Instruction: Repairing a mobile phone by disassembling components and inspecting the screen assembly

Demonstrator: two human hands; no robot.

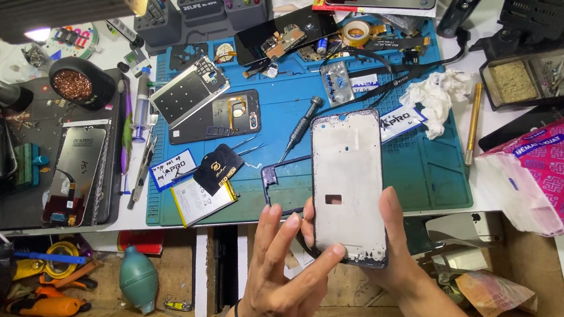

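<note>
My right hand [394, 240] grips a bare silver phone frame [347, 178] from its lower right side, held upright over the front edge of the blue work mat [424, 171]. The frame has a small rectangular cut-out in its middle. My left hand [279, 274] is next to it with fingers spread, its thumb tip touching the frame's lower left corner. Behind the frame on the mat lies a dark phone bezel [280, 179]. A screwdriver [302, 126] lies just above it.
A phone back cover [221, 116], a battery [200, 199], a screen [77, 171], a white tissue wad [433, 97], a tape roll [355, 32] and a pink tissue pack [553, 168] lie around. A green air blower [137, 278] sits below the bench.
</note>
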